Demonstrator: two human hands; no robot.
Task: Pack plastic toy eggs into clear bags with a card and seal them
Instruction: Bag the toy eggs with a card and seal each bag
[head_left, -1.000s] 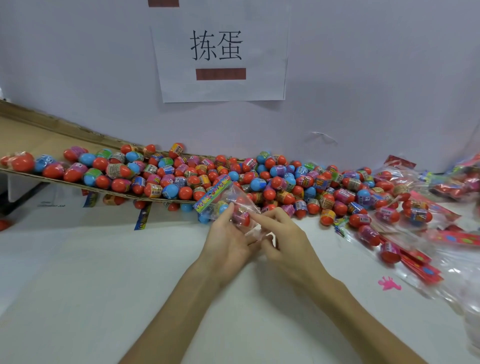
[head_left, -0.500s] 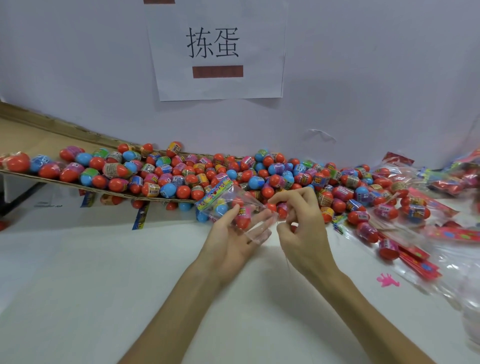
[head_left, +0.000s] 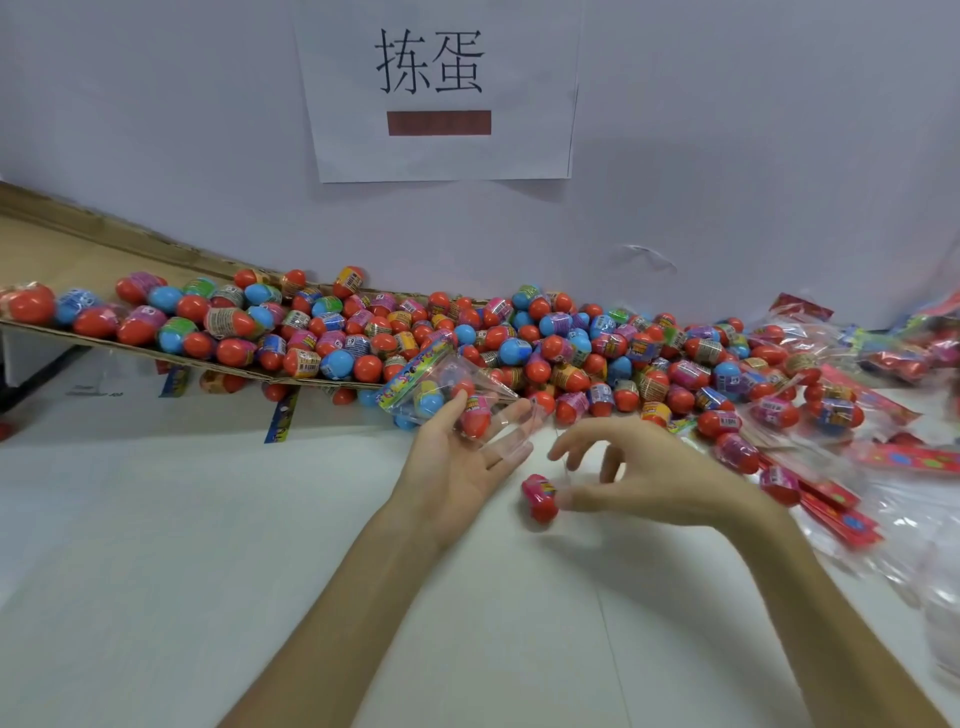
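Left of the frame's centre, the left hand (head_left: 457, 460) lies palm up above the white table (head_left: 208, 545) with a clear plastic bag (head_left: 452, 395) across its fingers. Its grip is light: the thumb rests on the bag's top and the nearly straight, spread fingers lie beneath, showing through the plastic. The bag's long axis runs from upper left to lower right. Its closed end, headed by a colourful printed card (head_left: 413, 374), points to the upper left, and its mouth points lower right toward the other hand. Several eggs sit inside it, one of them blue and one red and pink. Just right of centre, the right hand (head_left: 649, 467) hovers with its fingers loosely curled and apart, its grip closed on nothing. Only the thumb tip touches a pink-and-red plastic toy egg (head_left: 540, 498) lying loose below the bag's mouth. That egg's long axis stands nearly upright in the frame, pink-wrapped end up and red end down; whether it rests on the table I cannot tell. Behind both hands a heap of red, blue and wrapped toy eggs (head_left: 519, 338) spreads across the middle, spilling off a sloped brown cardboard sheet (head_left: 57, 244) at upper left. Filled clear bags (head_left: 831, 410) and red printed cards (head_left: 831, 496) lie at the right edge — above all of it hangs a white paper sign (head_left: 436, 156).
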